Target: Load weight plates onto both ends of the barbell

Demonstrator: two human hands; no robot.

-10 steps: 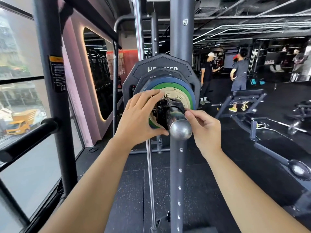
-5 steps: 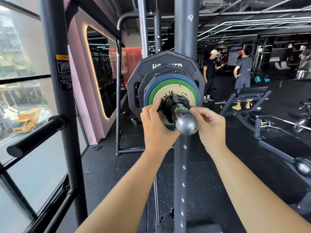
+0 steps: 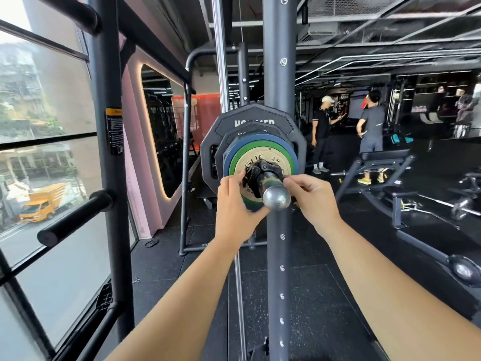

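Note:
The barbell sleeve ends in a shiny round tip [image 3: 276, 197] pointing at me. Stacked on it are a large black plate [image 3: 255, 114], a smaller black one, a blue plate [image 3: 260, 139], a green plate [image 3: 283, 155] and a small gold plate [image 3: 260, 157] in front. A black collar clamp [image 3: 263, 170] sits against the gold plate. My left hand [image 3: 235, 201] grips the clamp's left side with curled fingers. My right hand [image 3: 311, 195] pinches its right side, beside the sleeve.
A grey rack upright [image 3: 278, 256] runs top to bottom right behind the sleeve tip. A black peg [image 3: 75, 217] juts from the left rack post by the window. Two people [image 3: 348, 131] stand at the back right, near a bench [image 3: 385, 165].
My left hand went from spread open before the plates to curled round the collar clamp. My right hand stayed at the clamp's right side. The view moved closer.

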